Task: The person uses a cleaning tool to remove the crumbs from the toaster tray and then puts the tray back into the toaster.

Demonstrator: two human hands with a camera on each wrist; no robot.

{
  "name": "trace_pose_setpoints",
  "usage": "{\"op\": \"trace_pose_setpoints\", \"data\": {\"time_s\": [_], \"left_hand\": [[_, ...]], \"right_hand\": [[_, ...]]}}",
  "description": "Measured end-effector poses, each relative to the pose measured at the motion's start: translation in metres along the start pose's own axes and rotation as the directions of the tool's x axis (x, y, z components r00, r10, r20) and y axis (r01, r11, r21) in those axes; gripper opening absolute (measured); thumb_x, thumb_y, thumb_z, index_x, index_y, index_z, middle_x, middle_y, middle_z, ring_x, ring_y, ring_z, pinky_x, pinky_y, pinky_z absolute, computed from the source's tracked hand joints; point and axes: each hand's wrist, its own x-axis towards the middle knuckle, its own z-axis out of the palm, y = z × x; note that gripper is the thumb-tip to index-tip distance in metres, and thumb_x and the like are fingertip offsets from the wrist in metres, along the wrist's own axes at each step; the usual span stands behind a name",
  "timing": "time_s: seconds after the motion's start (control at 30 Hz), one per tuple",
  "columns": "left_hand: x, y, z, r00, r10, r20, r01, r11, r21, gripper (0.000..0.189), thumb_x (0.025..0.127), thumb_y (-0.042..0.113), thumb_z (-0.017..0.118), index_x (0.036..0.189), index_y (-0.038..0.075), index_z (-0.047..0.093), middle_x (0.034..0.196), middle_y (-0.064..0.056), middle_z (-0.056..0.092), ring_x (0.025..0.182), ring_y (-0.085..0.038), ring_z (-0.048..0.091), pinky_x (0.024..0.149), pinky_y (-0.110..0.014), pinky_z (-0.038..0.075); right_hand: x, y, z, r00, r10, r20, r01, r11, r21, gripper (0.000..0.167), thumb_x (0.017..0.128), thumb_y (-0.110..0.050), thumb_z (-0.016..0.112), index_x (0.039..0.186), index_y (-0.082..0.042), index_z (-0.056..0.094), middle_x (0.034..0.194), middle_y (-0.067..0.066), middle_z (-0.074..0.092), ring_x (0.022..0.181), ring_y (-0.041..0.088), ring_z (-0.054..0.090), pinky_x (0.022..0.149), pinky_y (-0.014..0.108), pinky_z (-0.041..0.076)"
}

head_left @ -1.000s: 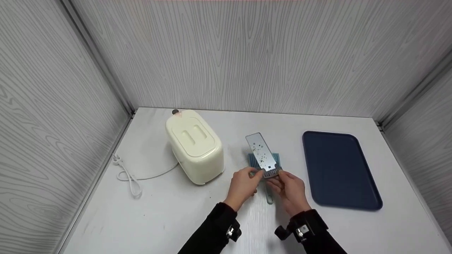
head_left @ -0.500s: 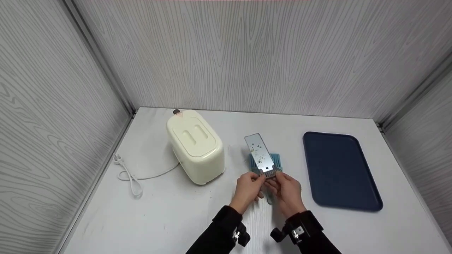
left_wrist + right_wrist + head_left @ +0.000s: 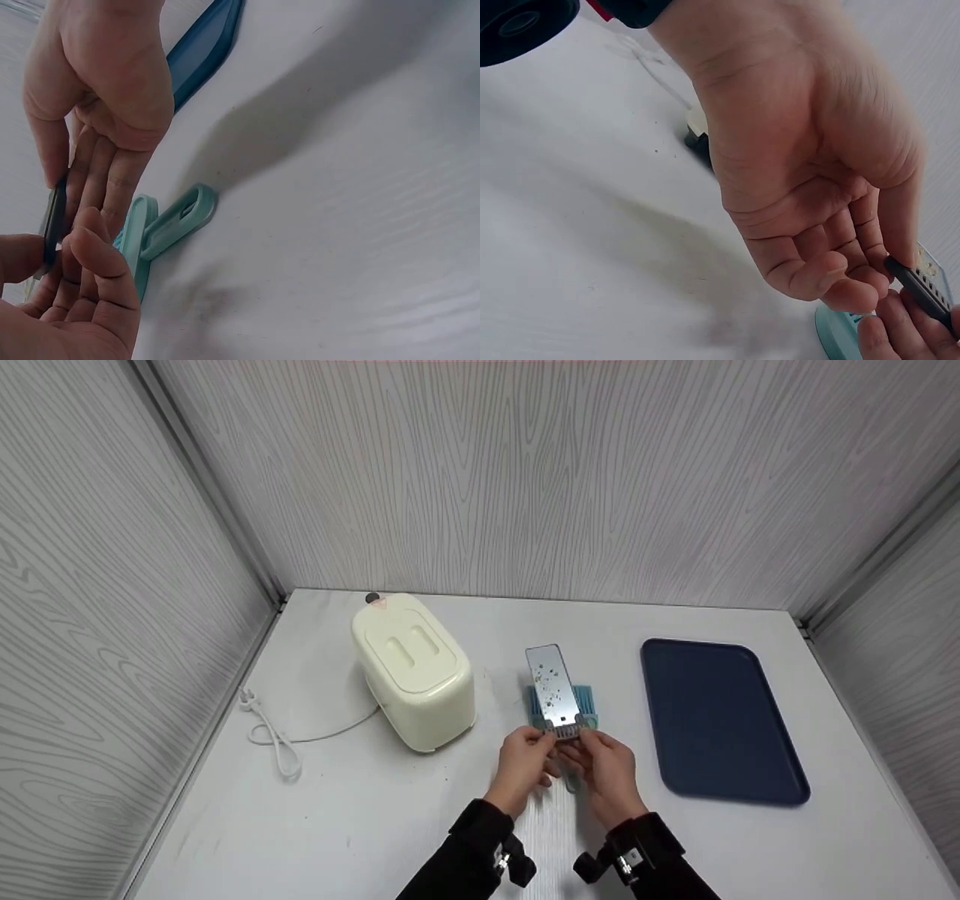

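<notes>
Speckled plate (image 3: pixel 552 686) beyond both hands (image 3: pixel 519 763) (image 3: pixel 611 774), slotted end (image 3: pixel 567 732) in their grip.

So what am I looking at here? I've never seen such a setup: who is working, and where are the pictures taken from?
No robot here: just a person's bare left hand and right hand. The wide picture comes from a camera worn on the head, looking forward and down; the close ones, from the wrists. On the white table stands what is probably a cream toaster, with its cord; a navy tray lies to the right, and a turquoise brush is partly hidden behind the hands. Both hands pinch the grey slotted end of what looks like a crumb tray, scattered with small specks.
</notes>
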Motion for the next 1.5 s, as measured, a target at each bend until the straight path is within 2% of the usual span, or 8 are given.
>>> {"op": "trace_pose_setpoints", "data": {"time_s": [0.3, 0.6, 0.8, 0.9, 1.1, 1.27, 1.37, 1.5], "left_hand": [[0.003, -0.001, -0.005, 1.0, -0.017, -0.027, 0.014, 0.995, -0.101, 0.022, 0.102, 0.012, 0.06, 0.116, -0.005, 0.062, 0.091, -0.013, 0.067, 0.065, -0.014, 0.06, 0.05, -0.023, 0.049], [0.009, -0.001, -0.007, 0.997, -0.015, -0.077, 0.002, 0.985, -0.171, 0.024, 0.101, 0.013, 0.062, 0.114, -0.007, 0.067, 0.087, -0.008, 0.066, 0.073, -0.015, 0.061, 0.07, -0.028, 0.055], [0.011, -0.003, -0.007, 0.994, -0.04, -0.101, 0.012, 0.965, -0.262, 0.03, 0.104, 0.015, 0.06, 0.12, -0.01, 0.065, 0.101, -0.011, 0.07, 0.088, -0.017, 0.065, 0.085, -0.031, 0.055], [0.012, -0.004, -0.007, 0.992, -0.04, -0.119, 0.001, 0.951, -0.308, 0.03, 0.104, 0.014, 0.061, 0.119, -0.011, 0.065, 0.103, -0.013, 0.071, 0.09, -0.017, 0.066, 0.086, -0.031, 0.054], [0.013, -0.004, -0.008, 0.991, -0.046, -0.129, -0.009, 0.917, -0.399, 0.027, 0.101, 0.009, 0.064, 0.118, -0.013, 0.064, 0.098, -0.011, 0.07, 0.086, -0.016, 0.065, 0.083, -0.03, 0.053], [0.014, -0.003, -0.009, 0.989, -0.068, -0.129, 0.001, 0.886, -0.463, 0.025, 0.099, 0.005, 0.066, 0.117, -0.012, 0.064, 0.096, -0.01, 0.069, 0.084, -0.017, 0.065, 0.089, -0.035, 0.054], [0.014, -0.004, -0.011, 0.99, -0.066, -0.127, -0.002, 0.879, -0.477, 0.025, 0.098, 0.004, 0.067, 0.117, -0.013, 0.063, 0.099, -0.01, 0.069, 0.085, -0.017, 0.066, 0.092, -0.037, 0.054], [0.014, -0.004, -0.012, 0.991, -0.06, -0.121, -0.007, 0.87, -0.493, 0.029, 0.098, 0.002, 0.066, 0.121, -0.015, 0.061, 0.106, -0.014, 0.069, 0.088, -0.017, 0.067, 0.09, -0.035, 0.055]], "right_hand": [[-0.003, 0.002, 0.0, 1.0, 0.018, 0.021, -0.016, 0.998, -0.062, 0.036, 0.106, -0.018, 0.058, 0.131, 0.008, 0.061, 0.11, 0.018, 0.076, 0.102, 0.023, 0.075, 0.091, 0.035, 0.06], [-0.006, 0.004, 0.002, 0.999, -0.005, 0.049, 0.01, 0.994, -0.108, 0.033, 0.103, -0.018, 0.063, 0.123, 0.008, 0.066, 0.104, 0.02, 0.077, 0.095, 0.026, 0.077, 0.089, 0.038, 0.061], [-0.005, 0.007, 0.005, 0.998, 0.002, 0.059, 0.007, 0.989, -0.148, 0.031, 0.102, -0.018, 0.064, 0.12, 0.008, 0.067, 0.098, 0.019, 0.077, 0.09, 0.025, 0.077, 0.083, 0.036, 0.063], [-0.004, 0.009, 0.007, 0.998, 0.015, 0.06, -0.005, 0.988, -0.157, 0.031, 0.102, -0.017, 0.064, 0.119, 0.008, 0.067, 0.095, 0.018, 0.077, 0.088, 0.026, 0.078, 0.081, 0.036, 0.063], [-0.006, 0.012, 0.013, 0.997, 0.024, 0.075, -0.011, 0.986, -0.166, 0.032, 0.101, -0.018, 0.065, 0.115, 0.011, 0.068, 0.086, 0.015, 0.077, 0.078, 0.024, 0.077, 0.072, 0.033, 0.063], [-0.006, 0.014, 0.016, 0.998, 0.012, 0.068, 0.003, 0.975, -0.22, 0.033, 0.1, -0.021, 0.068, 0.11, 0.011, 0.068, 0.075, 0.008, 0.074, 0.068, 0.016, 0.068, 0.062, 0.025, 0.052], [-0.006, 0.016, 0.016, 0.998, 0.01, 0.062, 0.006, 0.968, -0.25, 0.032, 0.099, -0.023, 0.07, 0.106, 0.009, 0.07, 0.069, 0.004, 0.07, 0.065, 0.013, 0.058, 0.058, 0.024, 0.041], [-0.008, 0.018, 0.017, 0.998, 0.013, 0.069, 0.005, 0.968, -0.252, 0.031, 0.098, -0.023, 0.072, 0.102, 0.007, 0.072, 0.065, 0.001, 0.065, 0.063, 0.012, 0.053, 0.056, 0.023, 0.036]]}}
